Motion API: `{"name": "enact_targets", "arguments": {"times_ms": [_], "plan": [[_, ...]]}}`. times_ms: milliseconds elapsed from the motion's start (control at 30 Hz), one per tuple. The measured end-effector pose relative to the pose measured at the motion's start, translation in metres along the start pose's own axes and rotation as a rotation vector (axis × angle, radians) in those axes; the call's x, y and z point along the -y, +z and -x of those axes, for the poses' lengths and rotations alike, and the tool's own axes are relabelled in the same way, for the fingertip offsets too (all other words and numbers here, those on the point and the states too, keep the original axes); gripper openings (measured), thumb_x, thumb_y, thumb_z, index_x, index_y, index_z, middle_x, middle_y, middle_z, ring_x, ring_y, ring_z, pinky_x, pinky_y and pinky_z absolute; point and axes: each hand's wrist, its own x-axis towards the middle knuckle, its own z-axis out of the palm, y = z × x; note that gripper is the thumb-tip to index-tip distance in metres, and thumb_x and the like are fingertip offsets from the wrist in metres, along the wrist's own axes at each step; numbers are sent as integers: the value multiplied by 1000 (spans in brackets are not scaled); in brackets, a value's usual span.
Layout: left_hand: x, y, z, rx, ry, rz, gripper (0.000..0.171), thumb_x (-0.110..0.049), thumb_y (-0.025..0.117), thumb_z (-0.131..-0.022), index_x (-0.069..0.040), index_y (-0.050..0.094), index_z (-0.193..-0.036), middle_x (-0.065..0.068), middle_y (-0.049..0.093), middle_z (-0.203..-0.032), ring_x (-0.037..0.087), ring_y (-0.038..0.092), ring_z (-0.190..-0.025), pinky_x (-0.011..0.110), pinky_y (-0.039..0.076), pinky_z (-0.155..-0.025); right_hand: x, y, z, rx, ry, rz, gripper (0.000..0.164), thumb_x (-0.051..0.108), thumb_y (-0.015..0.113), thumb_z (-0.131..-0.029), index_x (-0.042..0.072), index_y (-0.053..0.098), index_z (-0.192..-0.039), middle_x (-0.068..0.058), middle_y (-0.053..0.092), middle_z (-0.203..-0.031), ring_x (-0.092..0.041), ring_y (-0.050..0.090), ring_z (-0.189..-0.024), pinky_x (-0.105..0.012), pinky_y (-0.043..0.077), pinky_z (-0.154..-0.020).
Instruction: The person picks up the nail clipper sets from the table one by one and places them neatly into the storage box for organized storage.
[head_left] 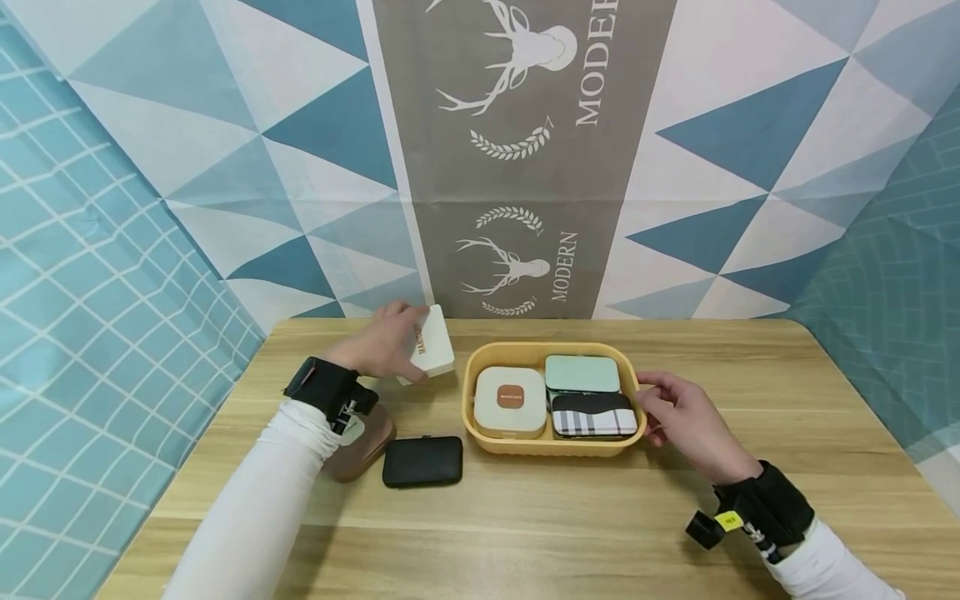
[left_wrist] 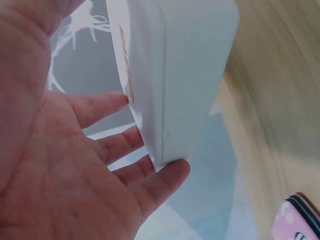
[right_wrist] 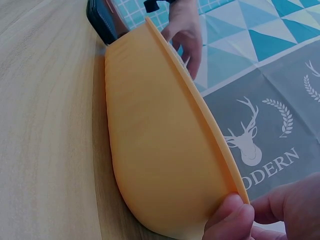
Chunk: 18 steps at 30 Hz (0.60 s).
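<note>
My left hand (head_left: 384, 340) grips a white box (head_left: 437, 346) with brown lettering, tilted at the table's back left. In the left wrist view, several fingertips touch the lettered face and edge of the box (left_wrist: 185, 75). My right hand (head_left: 690, 421) pinches the right-hand rim of a yellow basket (head_left: 555, 448); the right wrist view shows fingers on either side of that rim. Inside the basket sit a cream square case (head_left: 512, 421) with a brown label, a mint-green case (head_left: 582, 373) and a plaid case (head_left: 595, 422) with a black top.
A black case (head_left: 423, 461) lies on the wooden table (head_left: 525, 533), left of the basket. Beside it a brownish-pink rounded case (head_left: 371, 450) is partly hidden by my left wrist. A patterned cloth backdrop (head_left: 517, 183) rises behind the table.
</note>
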Motion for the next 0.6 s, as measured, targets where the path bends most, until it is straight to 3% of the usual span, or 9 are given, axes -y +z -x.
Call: {"name": "enact_targets", "arguments": {"times_ms": [200, 600], "plan": [[-13, -6, 4, -10, 22, -26, 111, -32, 95, -72, -3, 37, -163, 25, 42, -153, 44, 39, -134, 59, 42, -108, 0, 0, 0, -2, -6, 5, 46, 17, 53, -112, -6, 46, -152, -21, 57, -102, -24, 60, -70, -34, 54, -58], [-41, -15, 10, -6, 91, 7, 109, -27, 94, -73, -2, 37, -163, 23, 41, -153, 40, 38, -134, 57, 44, -107, -1, 0, 0, 0, -5, 4, 46, 19, 54, -112, -4, 46, -152, -21, 58, -102, -25, 60, -70, -34, 55, -59]]}}
